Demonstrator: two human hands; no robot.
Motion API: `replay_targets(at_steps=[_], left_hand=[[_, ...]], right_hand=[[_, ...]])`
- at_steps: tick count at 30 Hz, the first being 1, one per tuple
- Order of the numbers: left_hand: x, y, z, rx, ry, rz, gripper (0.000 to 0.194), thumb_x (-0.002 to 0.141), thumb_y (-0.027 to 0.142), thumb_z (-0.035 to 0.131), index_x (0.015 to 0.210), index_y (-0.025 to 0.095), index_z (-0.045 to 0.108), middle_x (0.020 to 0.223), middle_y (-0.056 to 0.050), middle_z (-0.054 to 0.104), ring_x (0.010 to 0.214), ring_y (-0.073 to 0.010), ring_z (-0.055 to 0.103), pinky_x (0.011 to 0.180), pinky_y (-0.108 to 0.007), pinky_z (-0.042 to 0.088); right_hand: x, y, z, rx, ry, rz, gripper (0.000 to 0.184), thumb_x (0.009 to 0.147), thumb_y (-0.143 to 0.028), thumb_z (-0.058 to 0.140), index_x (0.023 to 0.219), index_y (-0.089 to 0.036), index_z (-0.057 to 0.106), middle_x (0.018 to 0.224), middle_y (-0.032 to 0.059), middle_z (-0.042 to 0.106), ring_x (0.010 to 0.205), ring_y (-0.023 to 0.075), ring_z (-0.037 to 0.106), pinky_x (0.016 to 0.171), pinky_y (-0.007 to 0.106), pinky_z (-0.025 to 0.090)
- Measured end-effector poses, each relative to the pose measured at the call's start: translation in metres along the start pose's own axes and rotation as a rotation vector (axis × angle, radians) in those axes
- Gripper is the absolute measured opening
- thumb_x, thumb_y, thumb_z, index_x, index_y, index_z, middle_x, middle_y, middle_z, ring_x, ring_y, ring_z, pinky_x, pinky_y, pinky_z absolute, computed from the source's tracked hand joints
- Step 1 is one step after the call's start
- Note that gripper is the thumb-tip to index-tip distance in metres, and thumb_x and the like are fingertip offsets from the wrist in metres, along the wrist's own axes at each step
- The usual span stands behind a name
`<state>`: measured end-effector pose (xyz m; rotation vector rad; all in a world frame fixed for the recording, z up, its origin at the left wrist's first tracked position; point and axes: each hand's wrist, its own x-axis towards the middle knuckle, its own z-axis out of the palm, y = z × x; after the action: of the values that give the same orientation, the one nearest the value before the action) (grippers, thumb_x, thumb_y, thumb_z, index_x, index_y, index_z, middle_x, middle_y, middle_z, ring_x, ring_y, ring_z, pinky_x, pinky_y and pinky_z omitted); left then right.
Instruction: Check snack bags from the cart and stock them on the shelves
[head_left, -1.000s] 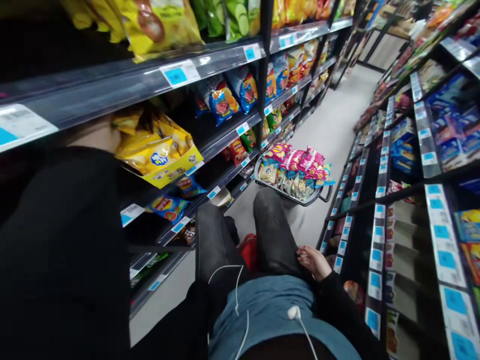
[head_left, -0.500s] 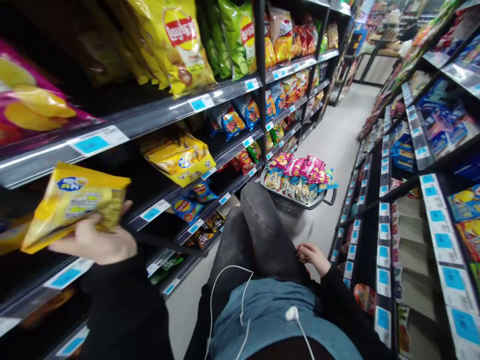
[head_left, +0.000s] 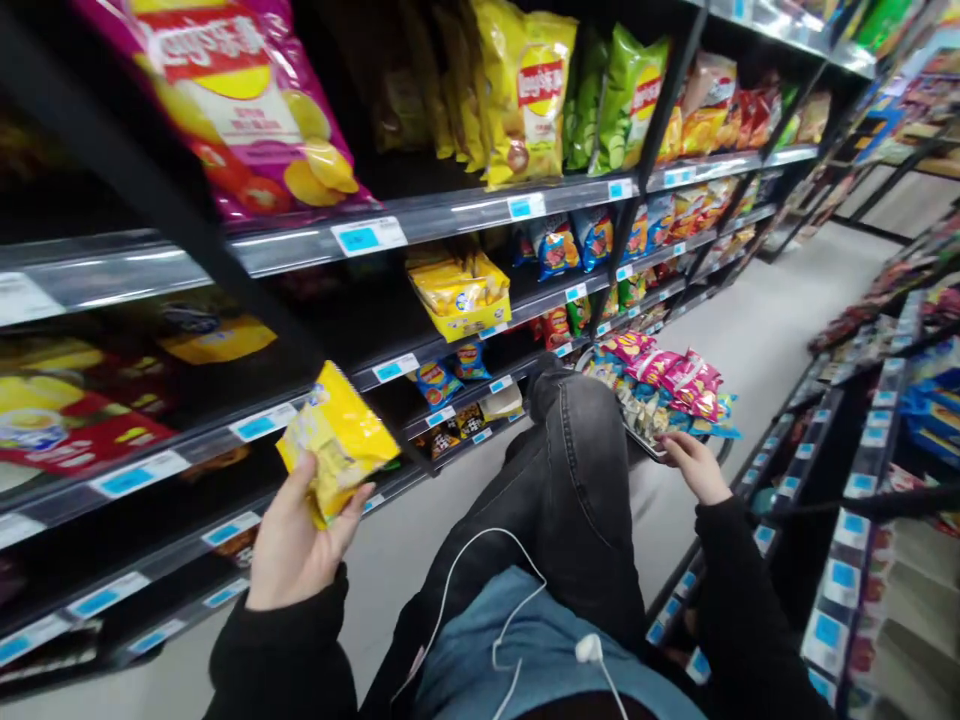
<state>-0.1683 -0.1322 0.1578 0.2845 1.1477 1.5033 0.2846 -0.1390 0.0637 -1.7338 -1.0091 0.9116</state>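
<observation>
From the head camera, a person looks down at their own lap between two long rows of store shelves. The left hand (head_left: 300, 545) pinches a small yellow bag (head_left: 345, 440), with the thumb on its front and the other fingers under and behind it. The bag is tilted and up in the air, in front of the left shelf (head_left: 469, 213).

The right hand (head_left: 694, 468) is out past the knee, just beside the rim of a basket (head_left: 643, 445). Its fingers are bent a little. I cannot tell if they touch the rim or pinch it. The basket is full of snacks, with shiny pink bags (head_left: 694, 380) on top.

On the left shelf, a yellow box (head_left: 480, 322) holds more little yellow bags. One row up there is a big purple bag (head_left: 255, 110), then a big yellow chip bag (head_left: 529, 100) and a green bag (head_left: 626, 100). Two small blue bags (head_left: 438, 382) lie one row under the yellow box. Blue and white price tags (head_left: 367, 237) run along the shelf edges.

The person has dark gray pants (head_left: 592, 440), a blue shirt (head_left: 480, 650) and a white earphone wire (head_left: 589, 648).
</observation>
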Motion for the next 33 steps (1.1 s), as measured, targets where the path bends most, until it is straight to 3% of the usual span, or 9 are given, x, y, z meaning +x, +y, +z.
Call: replay_targets(at_steps=[2, 6, 10, 12, 15, 18, 22, 27, 33], left_hand=[[-0.007, -0.002, 0.000, 0.033, 0.011, 0.097, 0.026, 0.081, 0.018, 0.063, 0.106, 0.018, 0.060, 0.090, -0.001, 0.071, 0.067, -0.0147, 0.069, 0.051, -0.023, 0.060], [-0.020, -0.003, 0.010, 0.161, -0.110, 0.225, 0.049, 0.066, 0.030, 0.077, 0.108, 0.013, 0.059, 0.095, -0.008, 0.070, 0.073, -0.0220, 0.069, 0.050, -0.026, 0.059], [-0.018, 0.002, 0.043, 0.303, -0.257, 0.224, 0.064, 0.065, 0.030, 0.078, 0.119, 0.019, 0.047, 0.108, -0.010, 0.066, 0.074, -0.0227, 0.069, 0.047, -0.027, 0.058], [-0.005, -0.001, 0.064, 0.348, -0.347, 0.249, 0.073, 0.067, 0.029, 0.077, 0.127, 0.025, 0.037, 0.117, -0.010, 0.062, 0.076, -0.0224, 0.069, 0.046, -0.027, 0.058], [0.030, -0.016, 0.093, 0.413, -0.484, 0.352, 0.089, 0.072, 0.033, 0.073, 0.140, 0.034, 0.016, 0.129, -0.011, 0.055, 0.086, -0.0242, 0.069, 0.052, -0.030, 0.059], [0.067, -0.034, 0.121, 0.519, -0.545, 0.479, 0.091, 0.076, 0.034, 0.071, 0.145, 0.033, 0.012, 0.131, -0.011, 0.055, 0.101, -0.0251, 0.065, 0.074, -0.037, 0.060], [0.100, -0.053, 0.151, 0.708, -0.614, 0.539, 0.047, 0.074, 0.035, 0.072, 0.119, 0.023, 0.061, 0.121, -0.007, 0.064, 0.112, -0.0258, 0.060, 0.094, -0.039, 0.051], [0.115, -0.078, 0.168, 0.814, -0.716, 0.615, 0.040, 0.073, 0.042, 0.072, 0.107, 0.020, 0.072, 0.088, -0.006, 0.073, 0.078, -0.0178, 0.066, 0.072, -0.027, 0.053], [0.113, -0.102, 0.164, 0.958, -0.837, 0.870, 0.035, 0.079, 0.045, 0.064, 0.104, 0.022, 0.073, 0.060, 0.000, 0.061, 0.052, -0.0093, 0.051, 0.051, -0.021, 0.042]], right_hand=[[0.012, -0.012, 0.013, -0.018, -0.013, -0.031, 0.051, 0.055, -0.061, 0.067, 0.079, -0.016, 0.064, 0.070, 0.0081, 0.069, 0.059, 0.0199, 0.062, 0.060, 0.036, 0.051], [0.011, -0.062, 0.060, 0.032, -0.017, -0.195, 0.042, 0.065, -0.056, 0.066, 0.082, -0.017, 0.065, 0.075, 0.0083, 0.069, 0.068, 0.0215, 0.064, 0.069, 0.037, 0.053], [-0.013, -0.128, 0.117, 0.195, -0.325, -0.401, 0.034, 0.076, -0.047, 0.065, 0.097, -0.020, 0.063, 0.086, 0.0071, 0.068, 0.075, 0.0185, 0.065, 0.073, 0.035, 0.055], [-0.017, -0.153, 0.140, 0.306, -0.508, -0.501, 0.047, 0.076, -0.044, 0.068, 0.117, -0.023, 0.056, 0.102, 0.0080, 0.066, 0.079, 0.0169, 0.065, 0.073, 0.033, 0.056], [-0.003, -0.172, 0.158, 0.405, -0.572, -0.564, 0.059, 0.078, -0.037, 0.070, 0.131, -0.030, 0.045, 0.108, 0.0066, 0.064, 0.085, 0.0163, 0.066, 0.074, 0.031, 0.057], [0.021, -0.170, 0.159, 0.359, -0.440, -0.548, 0.045, 0.081, -0.028, 0.067, 0.124, -0.030, 0.054, 0.105, 0.0050, 0.068, 0.094, 0.0174, 0.067, 0.080, 0.030, 0.057], [0.045, -0.148, 0.145, 0.172, -0.175, -0.518, 0.031, 0.078, -0.026, 0.070, 0.109, -0.023, 0.068, 0.105, 0.0072, 0.071, 0.088, 0.0199, 0.069, 0.076, 0.031, 0.059], [0.051, -0.127, 0.124, -0.049, 0.102, -0.669, 0.023, 0.074, -0.018, 0.073, 0.097, -0.025, 0.074, 0.083, 0.0033, 0.073, 0.069, 0.0161, 0.067, 0.060, 0.027, 0.056], [0.049, -0.103, 0.113, -0.175, 0.173, -0.780, 0.012, 0.080, -0.016, 0.067, 0.085, -0.024, 0.073, 0.077, 0.0029, 0.073, 0.068, 0.0163, 0.066, 0.062, 0.029, 0.054]])
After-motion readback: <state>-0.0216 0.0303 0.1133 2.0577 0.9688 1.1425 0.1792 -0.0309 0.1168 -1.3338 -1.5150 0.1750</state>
